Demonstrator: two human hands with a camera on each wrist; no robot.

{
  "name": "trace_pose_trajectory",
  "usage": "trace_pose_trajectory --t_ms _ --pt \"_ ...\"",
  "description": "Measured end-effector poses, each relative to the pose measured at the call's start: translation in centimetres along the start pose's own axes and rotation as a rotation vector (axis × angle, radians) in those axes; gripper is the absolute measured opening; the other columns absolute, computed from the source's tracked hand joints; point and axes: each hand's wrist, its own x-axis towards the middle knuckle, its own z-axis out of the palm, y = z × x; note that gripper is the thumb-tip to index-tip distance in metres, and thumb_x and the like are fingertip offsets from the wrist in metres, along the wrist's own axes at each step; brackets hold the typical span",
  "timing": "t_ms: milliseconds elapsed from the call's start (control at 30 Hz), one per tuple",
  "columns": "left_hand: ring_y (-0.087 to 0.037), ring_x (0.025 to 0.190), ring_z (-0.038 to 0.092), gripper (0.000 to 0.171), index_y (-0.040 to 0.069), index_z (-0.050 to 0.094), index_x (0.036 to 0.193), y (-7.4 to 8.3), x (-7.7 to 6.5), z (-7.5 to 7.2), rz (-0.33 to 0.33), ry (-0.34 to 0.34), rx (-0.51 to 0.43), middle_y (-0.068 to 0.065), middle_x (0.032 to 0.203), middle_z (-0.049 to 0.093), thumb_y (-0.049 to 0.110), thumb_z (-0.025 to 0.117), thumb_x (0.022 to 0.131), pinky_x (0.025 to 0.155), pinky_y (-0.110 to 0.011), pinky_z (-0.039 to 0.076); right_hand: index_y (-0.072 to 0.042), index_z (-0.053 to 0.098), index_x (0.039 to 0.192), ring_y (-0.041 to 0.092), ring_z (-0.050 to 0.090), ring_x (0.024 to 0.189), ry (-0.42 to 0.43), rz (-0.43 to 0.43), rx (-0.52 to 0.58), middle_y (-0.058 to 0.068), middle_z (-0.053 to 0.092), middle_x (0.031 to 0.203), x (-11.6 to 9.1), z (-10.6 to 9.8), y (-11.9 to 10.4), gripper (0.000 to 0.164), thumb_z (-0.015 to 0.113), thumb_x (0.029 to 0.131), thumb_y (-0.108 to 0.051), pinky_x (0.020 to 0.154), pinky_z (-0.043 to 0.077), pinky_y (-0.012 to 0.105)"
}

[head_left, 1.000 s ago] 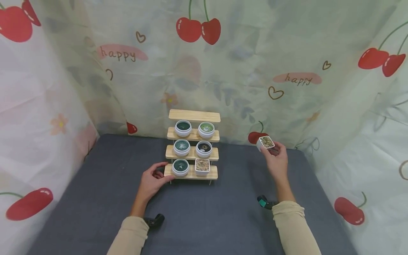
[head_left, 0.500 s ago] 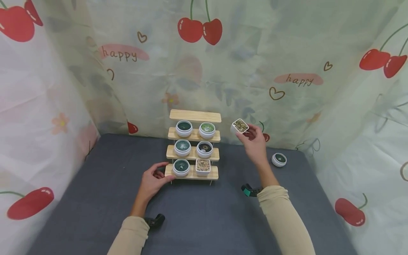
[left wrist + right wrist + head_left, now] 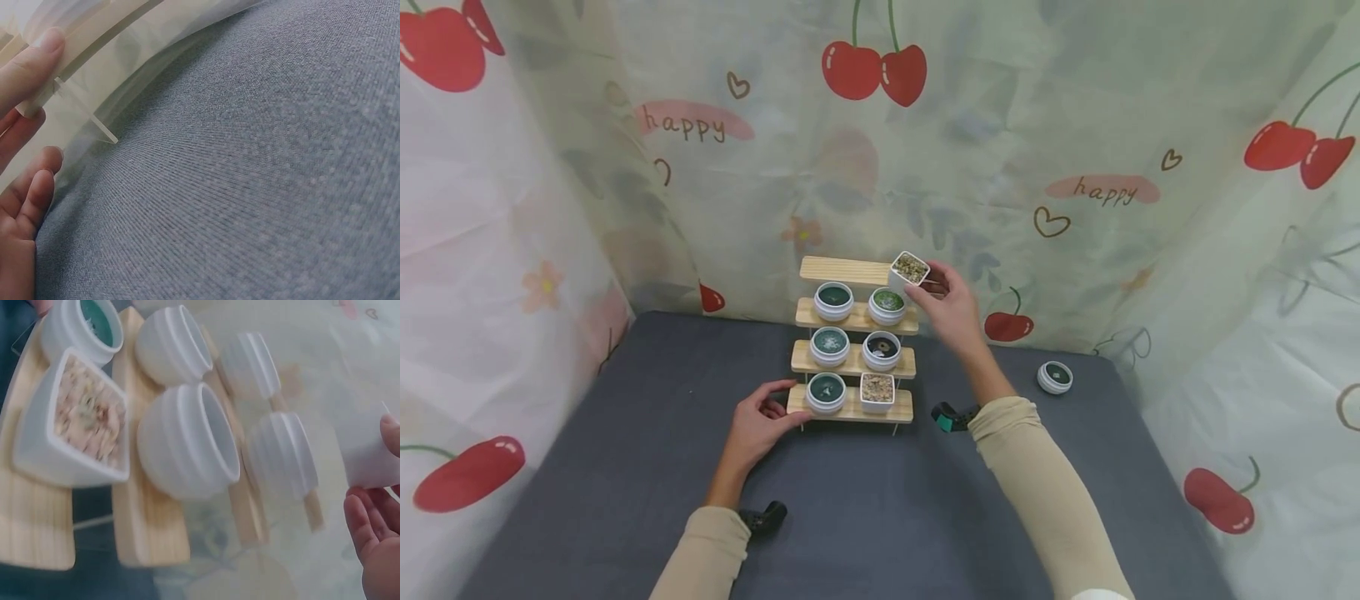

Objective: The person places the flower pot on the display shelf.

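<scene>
A tiered wooden display stand [image 3: 852, 410] is on the dark cloth, with small white pots on its lower three boards. My left hand [image 3: 758, 427] pinches the left end of the bottom board, its thumb [image 3: 31, 69] on top and a finger beneath. In my right hand [image 3: 953, 315], a square white pot [image 3: 910, 268] of gravel-like bits is held tilted at the right end of the top board. That pot overlaps the board in the head view; contact between them cannot be told. Another square pot [image 3: 87, 419] sits at the bottom right, beside a round pot [image 3: 826, 393].
Round white pots with dark or green tops [image 3: 887, 305] fill the middle boards. One more round pot [image 3: 1055, 377] stands alone at the back right of the table. A cherry-print curtain [image 3: 737, 192] hangs close behind the stand.
My right hand has carried the square pot leftward and up, from the table's right side to the top board. The lone round pot has come into view. My left hand has stayed put.
</scene>
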Motion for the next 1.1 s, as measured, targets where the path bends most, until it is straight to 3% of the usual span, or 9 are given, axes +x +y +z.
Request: trace_pose_trajectory --t_ms 500,733,1100 --pt "-0.014 0.074 0.059 0.062 0.027 0.069 0.126 -0.1 0.2 -0.2 -0.007 0.006 0.005 -0.008 0.088 0.065 0.043 0.093 0.071 0.064 -0.023 0.046 -0.006 0.049 0.149 0.030 0.065 0.123 -0.122 0.041 -0.049 0.017 0.065 0.135 4.5 4.7 -1.8 0.059 0.071 0.097 -0.022 0.101 0.054 0.040" --pt "-0.012 0.072 0.059 0.062 0.026 0.069 0.125 -0.3 0.2 -0.1 0.009 0.019 -0.001 -0.006 0.085 0.065 0.041 0.094 0.070 0.063 -0.023 0.047 -0.002 0.047 0.150 0.032 0.064 0.123 -0.169 0.021 -0.074 0.021 0.064 0.135 5.6 6.5 -2.5 0.056 0.067 0.100 -0.017 0.096 0.055 0.041" --pt "-0.016 0.072 0.060 0.061 0.028 0.070 0.124 -0.1 0.2 0.1 0.020 0.016 -0.006 -0.009 0.085 0.066 0.041 0.094 0.070 0.063 -0.023 0.047 -0.004 0.041 0.155 0.029 0.061 0.128 -0.227 0.025 -0.129 0.018 0.061 0.142 6.6 8.3 -2.0 0.059 0.063 0.103 -0.019 0.102 0.053 0.039"
